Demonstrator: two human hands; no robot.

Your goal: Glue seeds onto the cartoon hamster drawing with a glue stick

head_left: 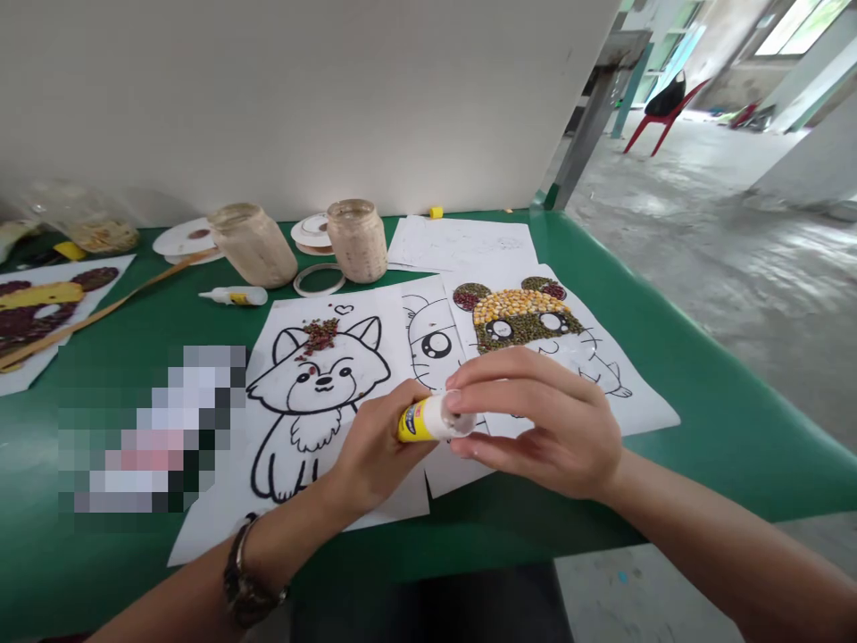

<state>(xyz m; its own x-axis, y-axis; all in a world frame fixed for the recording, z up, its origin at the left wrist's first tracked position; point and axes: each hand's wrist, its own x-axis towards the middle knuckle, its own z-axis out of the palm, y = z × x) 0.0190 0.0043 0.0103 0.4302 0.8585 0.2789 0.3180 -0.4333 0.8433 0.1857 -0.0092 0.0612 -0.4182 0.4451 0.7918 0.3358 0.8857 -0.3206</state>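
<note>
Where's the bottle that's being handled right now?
Just below the middle of the head view: the bottle is in the left hand, with the right hand touching its white end.

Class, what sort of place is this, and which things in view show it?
Probably a craft space in a plain, workshop-like room. On the green table, an animal drawing is partly covered with what look like seeds; the left hand holds a likely glue bottle; a grey, concrete-like floor lies beyond.

No readable text, only illegible lettering [412,420] on bottle [434,417]
</note>
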